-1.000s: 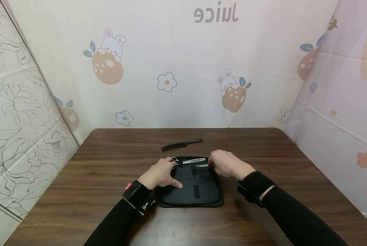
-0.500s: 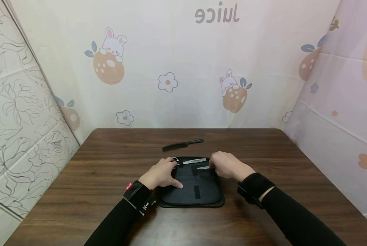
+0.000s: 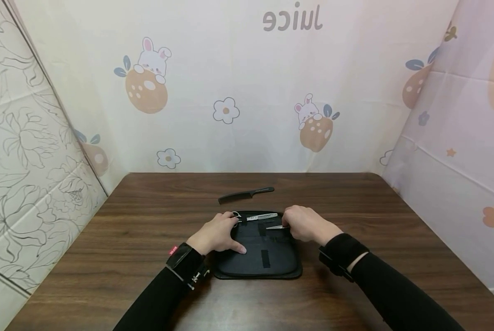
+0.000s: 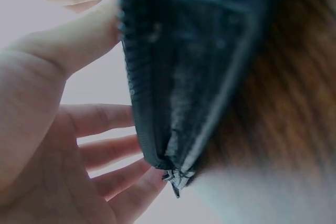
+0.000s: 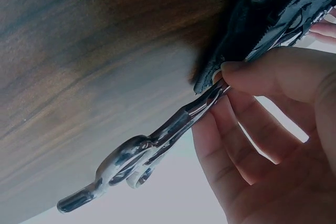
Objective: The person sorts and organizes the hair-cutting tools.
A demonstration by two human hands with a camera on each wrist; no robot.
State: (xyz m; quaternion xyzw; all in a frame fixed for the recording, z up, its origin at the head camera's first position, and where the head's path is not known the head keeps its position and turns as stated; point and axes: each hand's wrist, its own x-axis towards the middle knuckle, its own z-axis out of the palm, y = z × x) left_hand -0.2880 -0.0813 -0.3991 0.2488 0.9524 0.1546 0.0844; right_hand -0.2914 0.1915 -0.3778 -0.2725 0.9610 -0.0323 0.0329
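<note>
A black zip case (image 3: 255,259) lies on the table under both hands. My left hand (image 3: 218,234) rests spread on the case's left side, thumb on top; in the left wrist view its fingers (image 4: 107,150) reach straight out by the zipped edge. Between thumb and fingers my right hand (image 3: 309,223) pinches a pair of scissors (image 5: 173,124) at the case's right side. Their silver blade (image 3: 275,227) points left over the case, and the finger loops (image 5: 126,163) stick out past the hand. Thinning scissors (image 3: 261,216) lie along the case's top, their loops partly behind my left fingers.
A black comb (image 3: 242,195) lies on the wooden table (image 3: 147,220) beyond the case. Elastic loops, including a lower strap (image 3: 265,258), cross the case's surface. A patterned curtain (image 3: 251,138) hangs behind the table's far edge.
My right hand has shifted slightly toward the near side with the scissors, and their blade now sits lower over the case. My left hand keeps its place on the case.
</note>
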